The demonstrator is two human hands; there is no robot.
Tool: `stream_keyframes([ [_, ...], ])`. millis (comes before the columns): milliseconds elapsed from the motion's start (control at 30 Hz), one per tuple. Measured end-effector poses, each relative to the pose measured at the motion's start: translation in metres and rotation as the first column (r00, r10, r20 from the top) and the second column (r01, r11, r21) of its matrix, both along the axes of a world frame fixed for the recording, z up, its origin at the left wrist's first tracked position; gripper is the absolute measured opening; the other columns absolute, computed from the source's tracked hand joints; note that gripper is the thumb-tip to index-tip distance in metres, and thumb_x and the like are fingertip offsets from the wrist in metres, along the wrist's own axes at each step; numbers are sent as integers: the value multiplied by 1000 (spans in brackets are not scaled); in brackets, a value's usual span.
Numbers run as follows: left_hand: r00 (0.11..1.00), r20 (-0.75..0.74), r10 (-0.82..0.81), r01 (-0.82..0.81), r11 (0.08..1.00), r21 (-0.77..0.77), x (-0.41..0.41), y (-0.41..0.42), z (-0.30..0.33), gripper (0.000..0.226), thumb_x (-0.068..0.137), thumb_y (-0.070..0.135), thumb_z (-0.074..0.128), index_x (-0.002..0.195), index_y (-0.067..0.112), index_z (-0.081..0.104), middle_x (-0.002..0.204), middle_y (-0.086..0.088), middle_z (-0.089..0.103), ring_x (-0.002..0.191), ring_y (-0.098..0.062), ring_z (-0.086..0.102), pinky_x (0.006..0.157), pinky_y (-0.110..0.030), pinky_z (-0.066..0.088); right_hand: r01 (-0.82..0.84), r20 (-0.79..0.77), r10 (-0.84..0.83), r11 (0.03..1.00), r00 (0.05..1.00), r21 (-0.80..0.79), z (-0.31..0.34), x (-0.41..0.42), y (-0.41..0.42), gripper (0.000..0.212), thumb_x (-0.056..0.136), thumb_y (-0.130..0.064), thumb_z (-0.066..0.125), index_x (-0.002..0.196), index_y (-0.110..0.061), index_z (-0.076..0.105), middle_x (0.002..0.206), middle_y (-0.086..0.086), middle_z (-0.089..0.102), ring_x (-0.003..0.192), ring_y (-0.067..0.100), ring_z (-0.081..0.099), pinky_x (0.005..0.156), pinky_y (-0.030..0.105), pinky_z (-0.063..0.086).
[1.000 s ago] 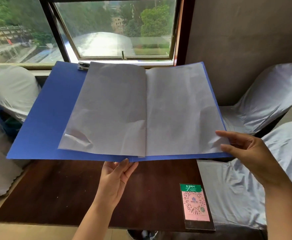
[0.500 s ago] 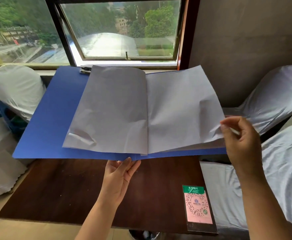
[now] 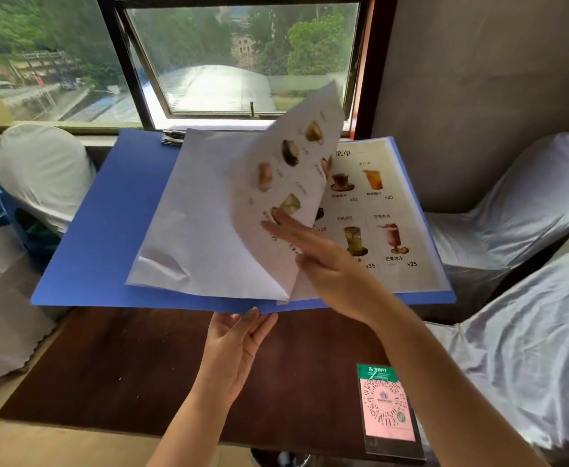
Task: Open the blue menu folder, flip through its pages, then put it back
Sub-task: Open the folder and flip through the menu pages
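Observation:
The blue menu folder (image 3: 101, 230) is held open above the dark wooden table (image 3: 134, 372). My left hand (image 3: 235, 345) grips it from below at the spine, thumb on the front edge. A white page (image 3: 286, 183) printed with food photos stands half-turned and curved over the spine. My right hand (image 3: 323, 261) lies flat against that page with fingers stretched out, pushing it leftward. Under it on the right lies a printed drinks page (image 3: 387, 210) with prices. On the left lies a blank crumpled white sheet (image 3: 202, 230). A metal clip (image 3: 171, 138) sits at the folder's far edge.
A QR-code stand (image 3: 387, 406) lies on the table's near right corner. White-covered chairs stand at the left (image 3: 43, 173) and the right (image 3: 519, 210). Behind the folder is a window (image 3: 242, 59), with a grey wall (image 3: 478, 79) to its right.
My right hand pinched the right-hand blank sheet at its edge, lifted it and swept it leftward. The printed drinks page beneath is now uncovered. My left hand kept holding the folder.

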State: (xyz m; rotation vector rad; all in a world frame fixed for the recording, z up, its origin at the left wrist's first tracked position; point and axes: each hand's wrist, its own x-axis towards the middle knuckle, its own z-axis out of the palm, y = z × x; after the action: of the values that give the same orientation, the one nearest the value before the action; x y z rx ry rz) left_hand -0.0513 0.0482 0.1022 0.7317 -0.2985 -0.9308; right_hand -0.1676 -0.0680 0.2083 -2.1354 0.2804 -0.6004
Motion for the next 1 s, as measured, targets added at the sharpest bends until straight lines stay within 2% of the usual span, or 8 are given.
stream_keyframes([
  [167, 1000, -2, -3, 3, 1000, -2, 1, 1, -1, 37, 71, -4, 57, 104, 14, 55, 76, -6, 74, 78, -19, 72, 66, -29, 58, 200, 47, -197, 975, 979, -91, -20, 17, 8, 65, 85, 11, 45, 138, -26, 37, 154, -4, 15, 142, 8, 7, 114, 41, 25],
  [467, 1000, 5, -22, 22, 1000, 6, 1, -3, -3, 37, 71, -4, 58, 105, 12, 58, 85, -11, 74, 83, -23, 72, 68, -31, 58, 251, -123, -313, 899, 942, -360, -38, 28, -3, 60, 86, -20, 62, 139, -13, 35, 150, 6, 33, 140, 15, 22, 109, 18, 11],
  [600, 1000, -3, -16, 16, 1000, -3, 0, -4, -3, 39, 71, -4, 59, 106, 13, 58, 81, -9, 73, 81, -22, 72, 68, -32, 58, 151, -223, -280, 872, 934, -465, -39, 26, -4, 46, 94, -31, 46, 138, -20, 38, 153, 3, 28, 141, 15, 18, 114, 36, 13],
  [700, 999, -35, 9, -8, 1000, 22, 3, -3, -6, 34, 68, -5, 60, 98, 11, 56, 68, -6, 70, 73, -21, 72, 65, -32, 58, 311, -51, -344, 896, 938, -318, -30, 10, -13, 39, 94, -25, 47, 133, -20, 46, 147, 8, 38, 134, 20, 34, 111, 46, 25],
  [767, 999, -50, 15, -14, 1000, 18, 6, -2, -7, 30, 68, -5, 60, 92, 12, 56, 64, -5, 69, 70, -20, 72, 65, -33, 58, 577, 70, -595, 736, 801, -354, -30, -11, -33, 40, 91, -22, 51, 130, -16, 48, 143, 14, 42, 133, 26, 36, 107, 51, 33],
  [833, 999, -47, 15, -15, 1000, 2, 10, 0, -7, 30, 68, -5, 59, 91, 14, 59, 62, -3, 69, 70, -19, 72, 65, -33, 58, 712, -18, -783, 575, 622, -403, -32, -38, -55, 51, 89, -24, 55, 136, -16, 39, 143, 21, 37, 132, 36, 32, 105, 54, 35],
  [933, 999, -23, 24, -24, 1000, 12, 16, 0, -8, 31, 68, -5, 59, 91, 16, 59, 62, 0, 70, 71, -17, 72, 66, -32, 58, 707, -308, -662, 705, 683, 55, -35, -68, -81, 60, 89, -18, 57, 141, -18, 27, 132, 16, 49, 113, 30, 51, 88, 47, 50],
  [1000, 1000, 6, 28, -28, 999, 30, 20, 1, -10, 29, 68, -4, 60, 91, 14, 57, 63, -1, 70, 71, -17, 72, 66, -31, 58, 632, -313, -549, 695, 775, 343, -40, -84, -90, 56, 89, -7, 54, 139, -16, 31, 121, 17, 58, 95, 25, 60, 71, 37, 54],
])
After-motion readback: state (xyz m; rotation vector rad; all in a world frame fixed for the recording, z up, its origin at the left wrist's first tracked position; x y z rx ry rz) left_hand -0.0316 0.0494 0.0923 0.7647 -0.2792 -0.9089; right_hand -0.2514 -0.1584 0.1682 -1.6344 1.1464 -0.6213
